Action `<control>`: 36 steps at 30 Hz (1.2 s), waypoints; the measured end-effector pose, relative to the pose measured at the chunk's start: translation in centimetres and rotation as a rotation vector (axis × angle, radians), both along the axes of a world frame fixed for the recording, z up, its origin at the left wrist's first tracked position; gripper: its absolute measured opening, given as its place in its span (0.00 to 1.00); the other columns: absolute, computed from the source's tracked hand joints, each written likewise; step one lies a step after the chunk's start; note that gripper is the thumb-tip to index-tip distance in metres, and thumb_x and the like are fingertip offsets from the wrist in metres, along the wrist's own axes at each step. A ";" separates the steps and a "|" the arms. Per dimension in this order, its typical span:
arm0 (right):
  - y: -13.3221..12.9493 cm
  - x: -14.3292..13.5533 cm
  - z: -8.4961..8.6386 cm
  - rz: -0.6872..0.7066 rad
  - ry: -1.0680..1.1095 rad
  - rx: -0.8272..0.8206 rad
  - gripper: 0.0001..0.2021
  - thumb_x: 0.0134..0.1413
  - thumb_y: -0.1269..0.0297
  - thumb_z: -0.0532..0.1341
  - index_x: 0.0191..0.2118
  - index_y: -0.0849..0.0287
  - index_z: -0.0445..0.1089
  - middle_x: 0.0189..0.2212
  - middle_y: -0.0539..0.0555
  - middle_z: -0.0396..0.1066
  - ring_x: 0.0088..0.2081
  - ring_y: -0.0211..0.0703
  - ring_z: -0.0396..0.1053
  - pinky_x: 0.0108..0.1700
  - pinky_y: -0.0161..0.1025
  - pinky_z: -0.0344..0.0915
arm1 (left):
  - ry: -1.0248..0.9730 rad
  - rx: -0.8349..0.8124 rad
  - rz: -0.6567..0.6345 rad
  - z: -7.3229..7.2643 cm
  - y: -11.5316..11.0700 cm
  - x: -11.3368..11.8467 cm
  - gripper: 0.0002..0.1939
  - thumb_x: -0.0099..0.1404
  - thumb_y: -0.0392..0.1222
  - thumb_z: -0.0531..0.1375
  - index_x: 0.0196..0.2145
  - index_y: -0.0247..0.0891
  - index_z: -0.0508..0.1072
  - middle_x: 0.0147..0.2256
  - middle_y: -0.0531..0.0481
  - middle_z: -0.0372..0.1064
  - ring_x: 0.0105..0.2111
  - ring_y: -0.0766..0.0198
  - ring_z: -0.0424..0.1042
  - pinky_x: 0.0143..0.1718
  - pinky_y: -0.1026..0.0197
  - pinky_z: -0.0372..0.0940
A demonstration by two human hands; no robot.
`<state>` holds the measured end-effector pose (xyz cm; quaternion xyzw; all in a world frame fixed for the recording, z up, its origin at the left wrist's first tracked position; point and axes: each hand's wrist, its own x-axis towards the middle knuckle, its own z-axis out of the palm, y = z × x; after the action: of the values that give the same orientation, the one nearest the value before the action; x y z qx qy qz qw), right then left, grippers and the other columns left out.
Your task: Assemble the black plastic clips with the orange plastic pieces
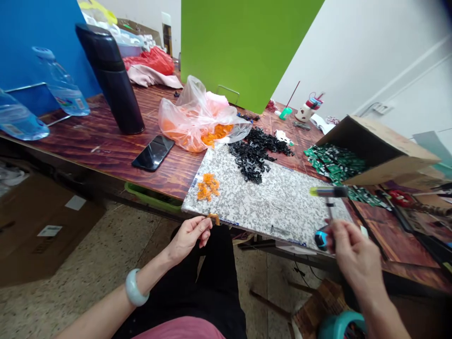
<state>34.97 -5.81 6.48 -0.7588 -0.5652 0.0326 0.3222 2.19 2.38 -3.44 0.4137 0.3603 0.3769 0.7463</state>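
Note:
My left hand (192, 234) is closed at the table's front edge, pinching a small orange plastic part (213, 217) between thumb and fingers. Left of centre on the speckled board (282, 197) lies a small pile of orange plastic parts (208, 186). Over the board's right end, my right hand (356, 252) is closed around the thin shaft of a small mallet (328, 191), whose head is yellow at one end and black at the other. A blue-and-black object (320, 239) shows beside those fingers; I cannot tell whether it belongs to the mallet.
Black plastic parts (252, 155) are heaped at the board's back. Behind them sits a clear bag (201, 117) of orange parts. A phone (153, 153) and dark flask (113, 80) stand left. At right, green-and-white pieces (335, 162) spill from a cardboard box (384, 146).

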 end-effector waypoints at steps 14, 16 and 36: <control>1.5 -14.0 -3.2 0.510 0.108 -0.167 0.08 0.64 0.68 0.50 0.36 0.58 0.64 0.26 0.49 0.64 0.27 0.36 0.62 0.30 0.31 0.59 | -0.002 -0.019 -0.014 0.1 0.3 0.0 0.20 0.58 0.56 0.60 0.26 0.34 0.67 0.16 0.60 0.57 0.14 0.73 0.58 0.16 0.69 0.54; 1.3 -14.0 -2.4 0.512 0.094 -0.137 0.07 0.63 0.69 0.50 0.36 0.58 0.64 0.26 0.49 0.64 0.26 0.35 0.62 0.29 0.31 0.59 | -0.005 -0.024 -0.014 0.1 0.3 0.0 0.20 0.58 0.56 0.60 0.26 0.34 0.67 0.16 0.60 0.57 0.14 0.73 0.58 0.15 0.69 0.54; 0.4 -14.9 0.2 0.422 0.153 0.282 0.10 0.60 0.70 0.53 0.45 0.57 0.67 0.33 0.55 0.72 0.28 0.40 0.70 0.30 0.35 0.66 | -0.004 -0.038 -0.008 0.8 0.3 0.0 0.19 0.57 0.54 0.62 0.27 0.33 0.67 0.16 0.59 0.58 0.15 0.73 0.59 0.16 0.69 0.56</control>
<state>20.05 -5.39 6.71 -0.5671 -0.6838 0.0774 0.4525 2.18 2.67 -2.68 0.3999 0.3643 0.3678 0.7563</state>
